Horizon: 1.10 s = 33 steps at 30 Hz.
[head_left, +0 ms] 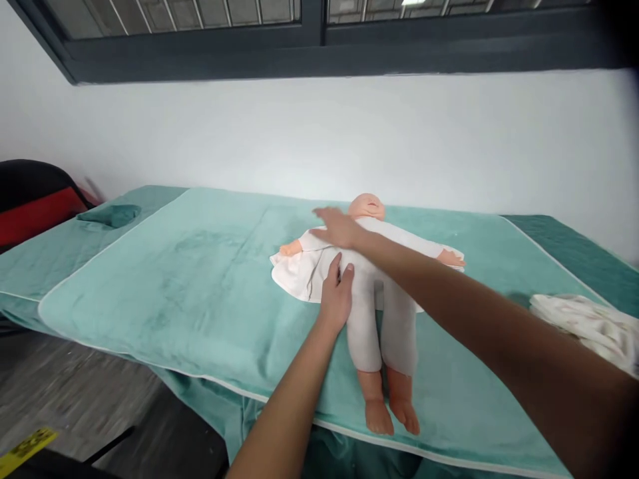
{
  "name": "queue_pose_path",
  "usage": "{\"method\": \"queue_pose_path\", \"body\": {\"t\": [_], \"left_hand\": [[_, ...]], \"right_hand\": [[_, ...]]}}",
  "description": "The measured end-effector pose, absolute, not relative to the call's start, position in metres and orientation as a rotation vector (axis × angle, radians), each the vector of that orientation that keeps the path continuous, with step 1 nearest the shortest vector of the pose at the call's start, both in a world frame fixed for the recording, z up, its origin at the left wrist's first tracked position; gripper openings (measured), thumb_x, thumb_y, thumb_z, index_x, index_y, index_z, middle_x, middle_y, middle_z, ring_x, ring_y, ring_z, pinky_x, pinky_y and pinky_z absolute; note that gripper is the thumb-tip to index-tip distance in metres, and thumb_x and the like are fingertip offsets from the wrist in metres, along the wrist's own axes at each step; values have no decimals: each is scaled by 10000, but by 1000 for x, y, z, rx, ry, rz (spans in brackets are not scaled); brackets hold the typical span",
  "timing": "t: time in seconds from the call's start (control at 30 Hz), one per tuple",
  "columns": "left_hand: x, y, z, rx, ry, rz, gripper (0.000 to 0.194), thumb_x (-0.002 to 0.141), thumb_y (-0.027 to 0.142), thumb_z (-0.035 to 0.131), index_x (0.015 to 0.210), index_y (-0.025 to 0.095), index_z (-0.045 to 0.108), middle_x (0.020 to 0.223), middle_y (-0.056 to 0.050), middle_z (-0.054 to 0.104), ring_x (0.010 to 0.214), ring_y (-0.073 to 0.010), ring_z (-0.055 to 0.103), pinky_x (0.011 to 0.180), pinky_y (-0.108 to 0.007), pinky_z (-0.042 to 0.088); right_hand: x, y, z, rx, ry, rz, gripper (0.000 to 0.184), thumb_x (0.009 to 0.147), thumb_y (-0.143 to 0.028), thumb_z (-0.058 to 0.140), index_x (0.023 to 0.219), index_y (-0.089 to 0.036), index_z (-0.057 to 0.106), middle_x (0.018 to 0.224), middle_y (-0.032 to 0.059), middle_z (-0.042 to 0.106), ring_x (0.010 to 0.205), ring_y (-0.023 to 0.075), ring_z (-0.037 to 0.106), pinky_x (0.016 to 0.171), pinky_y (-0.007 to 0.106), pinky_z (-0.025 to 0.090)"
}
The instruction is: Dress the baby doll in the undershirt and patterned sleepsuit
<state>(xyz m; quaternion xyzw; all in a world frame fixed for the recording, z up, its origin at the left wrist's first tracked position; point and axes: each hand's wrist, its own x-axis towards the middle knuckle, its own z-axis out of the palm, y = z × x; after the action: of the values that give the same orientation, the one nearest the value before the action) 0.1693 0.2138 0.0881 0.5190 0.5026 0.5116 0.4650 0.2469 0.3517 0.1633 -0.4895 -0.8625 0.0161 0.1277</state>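
A baby doll (399, 326) in white clothes lies on its back. Its head points to the wall and its bare feet toward me, with both arms stretched sideways. A white garment (294, 276) is spread under its upper body, showing mostly on the left. My left hand (336, 296) rests at the doll's hip on the left, thumb and fingers apart. Over the doll's chest and shoulder reaches my right hand (339, 227), its fingers stretched out and slightly blurred. The right forearm hides part of the doll's torso.
A green padded cover (200, 293) with white edging lies over the table. Crumpled white cloth (589, 326) is at the right, and a small dark green bundle (112, 214) at the far left. Behind are a white wall and window; a black and red chair (40, 206) stands left.
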Motion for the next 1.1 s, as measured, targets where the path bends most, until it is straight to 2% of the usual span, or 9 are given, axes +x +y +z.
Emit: {"method": "queue_pose_path", "body": {"t": [0.1, 0.17, 0.27, 0.37, 0.47, 0.57, 0.67, 0.83, 1.1], "left_hand": [[169, 214, 88, 1332, 1245, 1246, 401, 995, 441, 438, 1304, 223, 574, 1334, -86, 668, 1257, -251, 599, 1107, -411, 434], [170, 214, 87, 1361, 1228, 1256, 351, 1004, 388, 406, 1254, 212, 579, 1278, -91, 683, 1202, -239, 617, 1070, -399, 455], [171, 216, 90, 1528, 1256, 1278, 360, 1013, 363, 378, 1270, 196, 567, 1315, -127, 627, 1232, -232, 580, 1084, -383, 444], [167, 229, 98, 1864, 1404, 1200, 335, 1003, 295, 372, 1182, 195, 636, 1277, -142, 610, 1208, -248, 567, 1084, -398, 438], [153, 260, 103, 2063, 1708, 1048, 276, 924, 244, 499, 1135, 200, 672, 1257, -149, 618, 1234, -313, 531, 1071, -471, 421], [132, 294, 97, 1796, 1968, 1032, 364, 805, 316, 682, 1144, 186, 663, 1298, -181, 602, 1259, -374, 511, 1023, -507, 428], [111, 315, 84, 1500, 1973, 1109, 218, 870, 375, 594, 972, 201, 678, 1121, -145, 689, 1056, -311, 629, 893, -432, 480], [95, 315, 70, 1355, 1905, 1287, 248, 943, 418, 453, 910, 238, 619, 936, -18, 716, 845, -168, 635, 749, -277, 478], [107, 304, 73, 1457, 1959, 1477, 234, 1007, 389, 359, 936, 237, 522, 911, -23, 658, 831, -164, 593, 751, -283, 435]], "right_hand": [[212, 349, 148, -1288, -2824, 151, 536, 941, -562, 522, 1366, -238, 560, 1325, 126, 632, 1217, 313, 558, 989, 422, 419], [203, 349, 141, -1263, -2849, 131, 456, 918, -513, 585, 1296, -260, 613, 1243, 105, 670, 1144, 301, 597, 956, 408, 417], [213, 348, 145, -1279, -2811, 109, 407, 975, -478, 495, 1319, -290, 602, 1199, 85, 680, 1072, 282, 622, 887, 387, 425], [236, 347, 156, -1282, -2656, 129, 440, 1007, -521, 419, 1365, -312, 566, 1203, 72, 672, 1053, 263, 622, 862, 369, 426], [257, 347, 165, -1263, -2477, 170, 466, 1006, -542, 434, 1392, -304, 541, 1223, 65, 667, 1064, 243, 618, 865, 347, 424], [270, 347, 163, -1276, -2507, 150, 489, 989, -581, 460, 1363, -289, 578, 1207, 72, 672, 1066, 254, 616, 869, 357, 412], [272, 346, 156, -1257, -2559, 138, 504, 996, -629, 397, 1287, -290, 630, 1157, 77, 682, 1029, 252, 615, 861, 364, 399], [262, 347, 147, -1316, -2568, 124, 518, 1006, -629, 356, 1186, -261, 672, 1092, 88, 698, 990, 252, 625, 859, 376, 383], [251, 351, 140, -1430, -2658, 80, 407, 976, -556, 464, 1099, -221, 660, 1028, 98, 741, 924, 275, 658, 826, 391, 393]]}}
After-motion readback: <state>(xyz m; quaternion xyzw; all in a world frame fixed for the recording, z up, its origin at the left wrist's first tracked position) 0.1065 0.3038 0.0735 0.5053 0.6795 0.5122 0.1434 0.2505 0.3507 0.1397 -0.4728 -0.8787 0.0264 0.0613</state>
